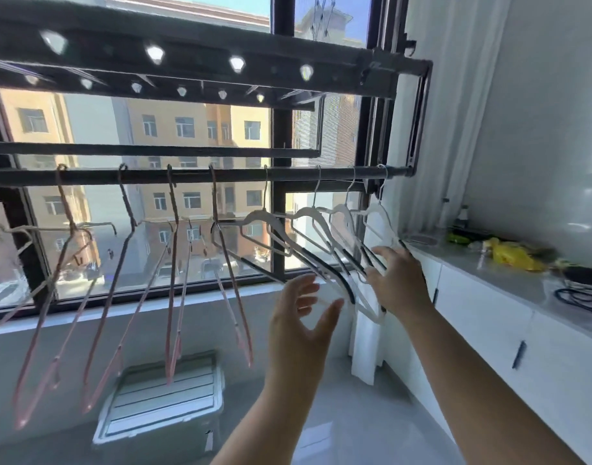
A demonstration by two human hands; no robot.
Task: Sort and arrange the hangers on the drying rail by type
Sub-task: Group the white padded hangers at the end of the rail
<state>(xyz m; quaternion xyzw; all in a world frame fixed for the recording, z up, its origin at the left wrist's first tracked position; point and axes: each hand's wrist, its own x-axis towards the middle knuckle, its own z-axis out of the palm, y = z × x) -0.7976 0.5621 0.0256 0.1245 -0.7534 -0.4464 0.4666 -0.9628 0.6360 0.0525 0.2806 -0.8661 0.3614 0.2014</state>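
Observation:
A dark drying rail (193, 176) runs across the window. Several pink hangers (120, 280) hang along its left and middle stretch. Several white hangers with black grips (308, 236) hang bunched at the right end, tilted toward me. My right hand (398, 283) is raised among the lower arms of the white hangers, fingers spread and touching them. My left hand (301, 317) is up just below and left of them, open with fingers straight, its fingertips close to a white hanger's lower bar.
A perforated upper rack (187, 52) sits above the rail. A white counter with cabinets (489, 297) runs along the right, with yellow items (509, 256) and black cables (579, 293). A white curtain (432, 129) hangs by the window. A grey lidded box (163, 404) lies on the floor.

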